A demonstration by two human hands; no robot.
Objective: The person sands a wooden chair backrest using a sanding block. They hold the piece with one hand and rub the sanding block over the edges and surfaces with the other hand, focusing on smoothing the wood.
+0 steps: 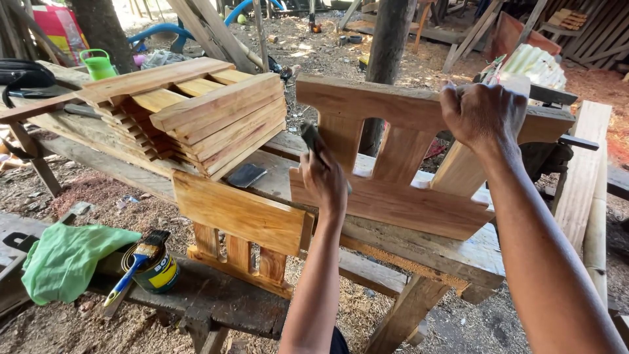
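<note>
Gripping one upright slatted orange-brown wooden panel at its top edge, right hand fingers clamped, left hand closed around dark flat sanding pad, second matching panel leaning below rough plank workbench front edge.

Soft, even daylight under shade; harsh sun burns out the sawdust-strewn dirt ground behind. Shadows are faint, focus is sharp throughout, and the wide lens bends the edges.
</note>
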